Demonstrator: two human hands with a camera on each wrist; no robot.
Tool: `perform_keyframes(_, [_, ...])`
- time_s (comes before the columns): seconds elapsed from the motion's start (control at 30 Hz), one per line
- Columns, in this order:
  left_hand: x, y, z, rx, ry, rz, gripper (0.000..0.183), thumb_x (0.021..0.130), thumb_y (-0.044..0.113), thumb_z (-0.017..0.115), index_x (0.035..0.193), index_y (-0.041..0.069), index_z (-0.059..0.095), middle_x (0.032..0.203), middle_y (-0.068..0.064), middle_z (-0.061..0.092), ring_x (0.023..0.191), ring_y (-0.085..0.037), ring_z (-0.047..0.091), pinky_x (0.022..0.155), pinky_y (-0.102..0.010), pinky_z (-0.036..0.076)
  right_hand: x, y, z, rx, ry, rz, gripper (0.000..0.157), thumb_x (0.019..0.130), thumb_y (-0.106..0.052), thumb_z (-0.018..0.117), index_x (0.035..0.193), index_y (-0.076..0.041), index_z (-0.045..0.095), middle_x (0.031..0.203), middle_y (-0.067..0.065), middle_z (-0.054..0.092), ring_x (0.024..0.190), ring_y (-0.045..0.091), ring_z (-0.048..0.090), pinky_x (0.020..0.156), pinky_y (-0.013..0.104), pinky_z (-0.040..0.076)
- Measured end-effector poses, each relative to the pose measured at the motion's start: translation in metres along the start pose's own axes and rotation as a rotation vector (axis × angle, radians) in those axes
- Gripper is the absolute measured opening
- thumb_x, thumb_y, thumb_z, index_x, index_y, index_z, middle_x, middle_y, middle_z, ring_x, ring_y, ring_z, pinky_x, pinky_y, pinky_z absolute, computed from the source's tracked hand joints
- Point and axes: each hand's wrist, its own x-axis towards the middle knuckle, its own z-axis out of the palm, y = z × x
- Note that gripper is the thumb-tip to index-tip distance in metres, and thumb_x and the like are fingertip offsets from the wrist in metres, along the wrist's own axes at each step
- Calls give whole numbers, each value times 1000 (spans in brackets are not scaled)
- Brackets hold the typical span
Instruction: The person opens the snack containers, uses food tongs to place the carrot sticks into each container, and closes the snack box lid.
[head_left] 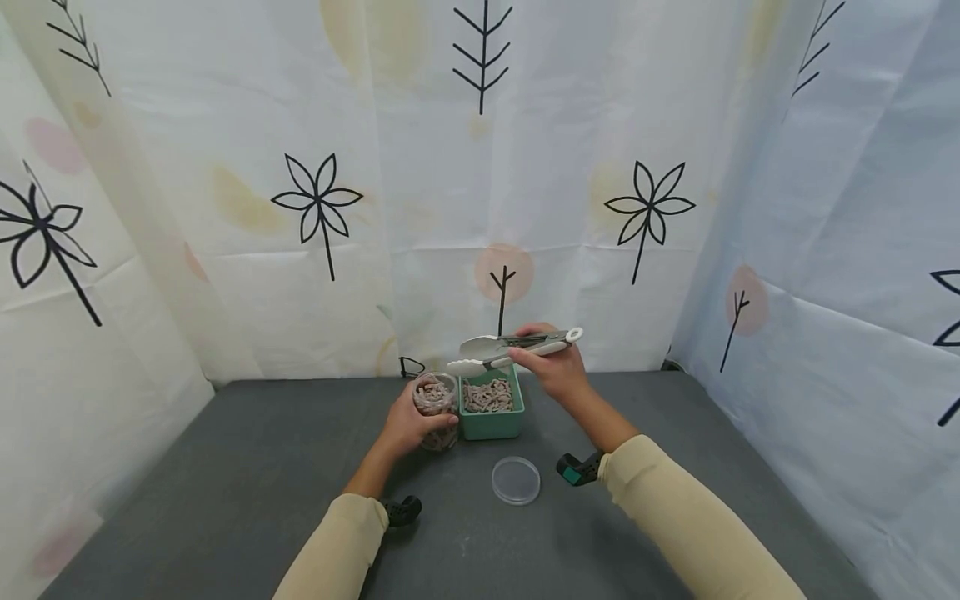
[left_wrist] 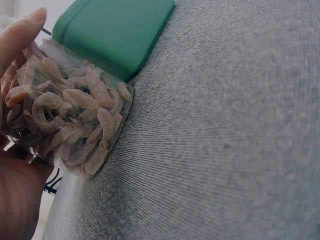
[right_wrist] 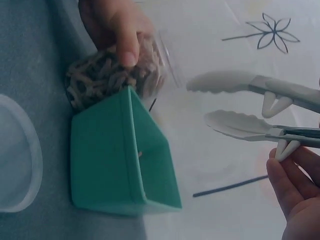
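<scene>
My left hand (head_left: 407,427) grips a clear open jar (left_wrist: 70,112), its thumb across the near side. Curled, dusty brownish strips (head_left: 433,393) fill the jar, which stands on the table against the left side of a green box (head_left: 491,427). More such strips (head_left: 487,397) lie inside the box. Above the box, my right hand (head_left: 557,371) holds tongs (right_wrist: 235,125) with pale scalloped heads. Those heads are spread apart with nothing between them, pointing left toward the jar's mouth. A round clear lid (head_left: 516,481) lies flat on the table in front of the box.
The dark grey table (head_left: 300,492) ends at a patterned white cloth (head_left: 420,167) that hangs behind and along both sides. Dark wrist-worn devices (head_left: 579,469) sit at both cuffs, close above the tabletop.
</scene>
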Motion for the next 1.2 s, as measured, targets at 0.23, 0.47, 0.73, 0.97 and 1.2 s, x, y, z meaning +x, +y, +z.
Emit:
perform_keyframes(0.23, [1, -2, 1, -1, -2, -3, 84, 71, 30, 89, 140, 15, 44, 126, -18, 53, 108, -32, 54, 86, -49, 44, -4, -7, -11, -86, 25, 48, 33, 87, -1, 72, 116, 10, 61, 113, 31, 61, 97, 33, 64, 72, 20, 49])
perform_keyframes(0.47, [0, -1, 0, 5, 2, 4, 83, 71, 30, 89, 139, 15, 44, 126, -17, 53, 108, -31, 54, 87, -49, 44, 3, 32, -20, -142, 3, 158, 42, 86, -14, 76, 122, 1, 60, 113, 24, 63, 94, 29, 61, 75, 33, 47])
perform_keyframes(0.73, [-1, -1, 1, 3, 3, 3, 82, 71, 30, 89, 138, 16, 45, 124, -17, 54, 107, -31, 55, 85, -49, 45, 1, 48, -17, -165, -79, 269, 43, 86, -21, 76, 122, -3, 59, 115, 20, 62, 92, 25, 60, 77, 38, 48])
perform_keyframes(0.97, [-1, -1, 2, 8, 4, -1, 84, 70, 31, 89, 140, 16, 44, 125, -18, 54, 108, -32, 55, 86, -49, 45, 5, 49, -9, -258, -133, 329, 44, 87, -24, 75, 123, -6, 58, 114, 16, 63, 95, 28, 61, 80, 43, 48])
perform_keyframes(1.2, [-2, 1, 0, 2, 6, 7, 85, 72, 30, 89, 141, 12, 43, 126, -20, 53, 109, -34, 55, 85, -51, 46, 11, 45, 3, -389, -166, 351, 45, 88, -31, 73, 123, -7, 58, 115, 14, 63, 97, 27, 62, 81, 44, 48])
